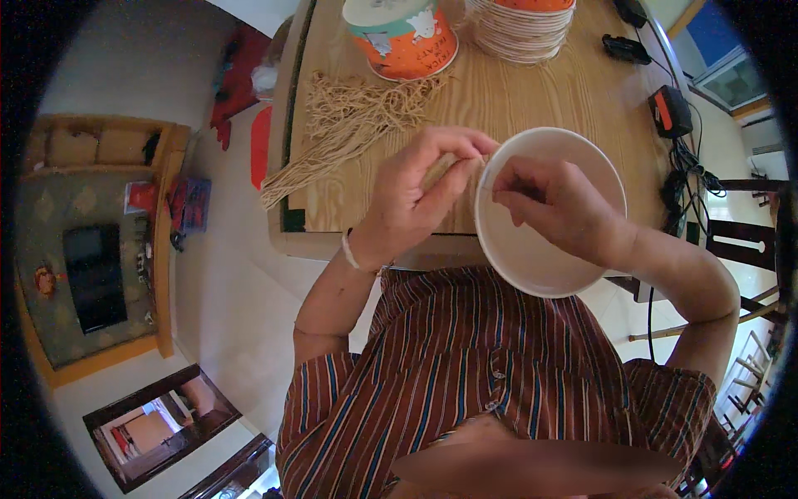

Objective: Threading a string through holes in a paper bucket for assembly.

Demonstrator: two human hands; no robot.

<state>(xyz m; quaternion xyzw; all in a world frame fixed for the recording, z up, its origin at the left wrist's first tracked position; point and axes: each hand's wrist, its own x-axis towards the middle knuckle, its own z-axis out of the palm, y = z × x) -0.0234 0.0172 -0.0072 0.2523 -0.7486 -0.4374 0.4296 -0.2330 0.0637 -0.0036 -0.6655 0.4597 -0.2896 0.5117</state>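
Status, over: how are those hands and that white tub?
Left hand at left rim of white tub; right hand curled over its mouth. Mouth faces camera. Tan cord bundle lies apart, beyond left hand.

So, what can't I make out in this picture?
In the head view:
Anything in the bare right hand: curled fingers hide it.
Most of the round white paper bucket's outside: its rim hides it.
The top of the stacked white-rimmed paper buckets: the upper edge cuts it off.

Free tabletop (623, 108) between bucket (528, 245) and cables (683, 166)
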